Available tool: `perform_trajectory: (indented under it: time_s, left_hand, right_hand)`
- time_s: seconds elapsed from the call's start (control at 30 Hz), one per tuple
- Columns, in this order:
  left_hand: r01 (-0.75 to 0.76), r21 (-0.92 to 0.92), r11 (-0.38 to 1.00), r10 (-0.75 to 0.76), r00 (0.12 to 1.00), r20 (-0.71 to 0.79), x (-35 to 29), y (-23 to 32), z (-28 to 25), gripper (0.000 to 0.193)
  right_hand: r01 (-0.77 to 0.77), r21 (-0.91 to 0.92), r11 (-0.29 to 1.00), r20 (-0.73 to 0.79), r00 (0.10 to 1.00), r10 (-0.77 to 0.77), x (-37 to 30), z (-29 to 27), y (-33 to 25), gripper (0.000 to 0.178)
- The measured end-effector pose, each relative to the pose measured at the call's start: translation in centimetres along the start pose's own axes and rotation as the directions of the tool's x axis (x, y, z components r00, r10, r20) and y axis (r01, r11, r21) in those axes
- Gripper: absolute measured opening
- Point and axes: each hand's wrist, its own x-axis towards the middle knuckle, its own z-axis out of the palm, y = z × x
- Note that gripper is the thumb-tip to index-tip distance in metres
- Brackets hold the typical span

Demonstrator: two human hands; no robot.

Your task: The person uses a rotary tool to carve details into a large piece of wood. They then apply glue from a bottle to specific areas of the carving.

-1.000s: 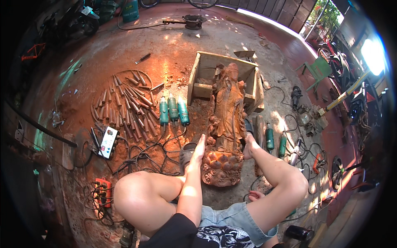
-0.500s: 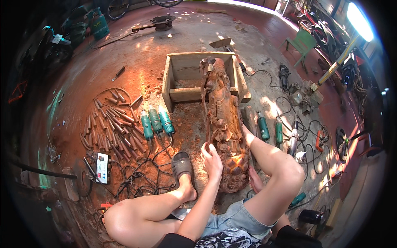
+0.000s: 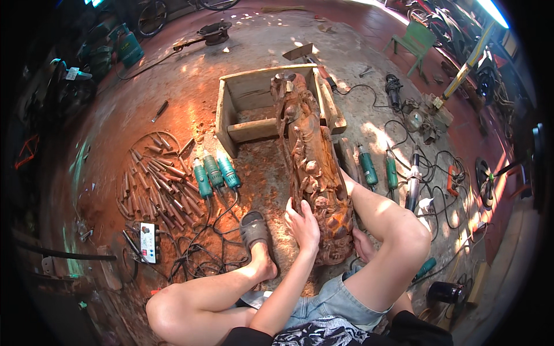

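Note:
A long carved wooden statue (image 3: 311,153), reddish brown with robe folds and small figures, lies lengthwise between my legs. Its far end leans on the edge of a wooden box frame (image 3: 251,131), and its near end, carved in rounded shapes, is close to my shorts. My left hand (image 3: 302,226) grips the statue's left side near the lower end, with the fingers curled over the edge. On the opposite side, my right hand (image 3: 363,245) holds against the carving, partly hidden by my right knee. Both hands appear to steady its lower part from either side.
Left of my sandalled foot lie three green power tools (image 3: 213,170), tangled black cords and a heap of chisels (image 3: 161,187). A white control box (image 3: 149,242) sits nearer. Several more power tools (image 3: 367,166) and cords are on the right. A green chair (image 3: 414,43) stands far right.
The statue has rolled slightly between my hands, showing more of its left side, and its lower end sits a little further right. My left hand has shifted with it. The whole view has also moved slightly.

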Motion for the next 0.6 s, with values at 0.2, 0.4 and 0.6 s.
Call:
perform_trajectory:
  time_s: [0.2, 0.4, 0.6]
  left_hand:
    - [-0.042, 0.053, 0.998, 0.041, 0.999, 0.022, -2.3, 0.4, 1.7, 0.075]
    - [-0.076, -0.012, 0.997, 0.076, 0.996, -0.038, -1.6, -0.8, 2.1, 0.077]
    - [-0.071, 0.011, 0.997, 0.071, 0.997, -0.031, -2.2, -0.4, 2.2, 0.081]
  right_hand:
    - [-0.010, 0.012, 1.000, -0.004, 1.000, 0.010, -0.8, 0.0, 0.4, 0.048]
    - [-0.027, 0.021, 0.999, -0.014, 1.000, 0.027, -1.2, -0.5, 0.7, 0.049]
    - [-0.033, 0.028, 0.999, -0.022, 0.999, 0.033, -1.8, -0.8, 0.8, 0.049]
